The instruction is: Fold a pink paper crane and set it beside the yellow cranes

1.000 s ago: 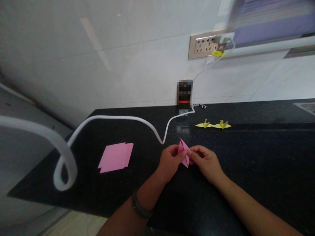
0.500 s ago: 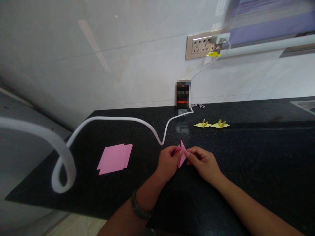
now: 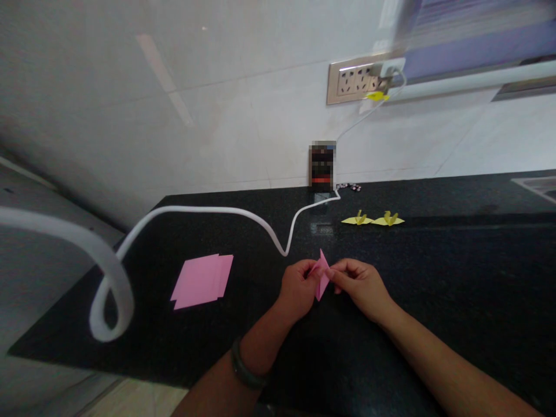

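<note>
A small folded pink paper is held between both hands above the dark countertop. My left hand pinches its left side, thumb on the near face, and covers part of the folds. From the other side, my right hand grips the paper's right edge between thumb and fingers. One pointed tip stands up and another points down. To the left lies a small stack of pink paper sheets. Two yellow folded paper pieces sit end to end beyond my right hand.
A thick white cable loops across the counter from the left. It runs to a phone-like device, blurred out, leaning on the wall. A wall socket holds a plugged-in charger with a yellow tag. A sink edge shows at far right.
The folded pink paper has turned slightly and its two upper points have come together, so one tip shows now. Both hands stay on it, barely shifted.
</note>
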A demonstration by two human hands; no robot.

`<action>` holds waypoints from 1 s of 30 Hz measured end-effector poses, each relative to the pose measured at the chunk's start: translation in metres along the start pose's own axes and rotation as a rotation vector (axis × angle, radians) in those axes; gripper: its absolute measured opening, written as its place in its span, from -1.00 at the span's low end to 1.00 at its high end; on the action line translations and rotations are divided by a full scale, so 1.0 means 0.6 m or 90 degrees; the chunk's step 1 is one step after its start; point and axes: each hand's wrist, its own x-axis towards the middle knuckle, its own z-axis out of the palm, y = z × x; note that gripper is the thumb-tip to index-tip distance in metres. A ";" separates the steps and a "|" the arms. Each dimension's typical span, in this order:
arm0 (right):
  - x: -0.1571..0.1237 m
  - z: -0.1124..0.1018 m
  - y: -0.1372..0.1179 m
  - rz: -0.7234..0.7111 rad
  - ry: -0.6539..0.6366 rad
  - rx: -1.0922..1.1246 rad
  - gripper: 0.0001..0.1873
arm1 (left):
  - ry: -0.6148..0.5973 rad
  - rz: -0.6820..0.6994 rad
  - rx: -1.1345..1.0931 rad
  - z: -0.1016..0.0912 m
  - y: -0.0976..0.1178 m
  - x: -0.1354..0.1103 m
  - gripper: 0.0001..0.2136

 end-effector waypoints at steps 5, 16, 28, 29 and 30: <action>-0.001 -0.001 0.001 -0.008 0.013 -0.008 -0.81 | -0.010 -0.006 -0.030 0.000 0.000 -0.003 -0.77; 0.000 -0.002 0.004 0.027 0.008 0.088 -0.80 | -0.056 -0.016 -0.025 -0.004 0.004 -0.003 -0.76; 0.001 0.001 0.002 0.076 0.016 0.188 -0.83 | -0.099 -0.006 -0.041 -0.005 0.008 -0.006 -0.76; 0.001 0.001 0.002 0.079 0.019 0.193 -0.83 | -0.100 -0.004 -0.039 -0.006 0.009 -0.006 -0.77; 0.000 0.002 0.001 0.082 0.023 0.199 -0.83 | -0.102 -0.003 -0.035 -0.006 0.010 -0.006 -0.77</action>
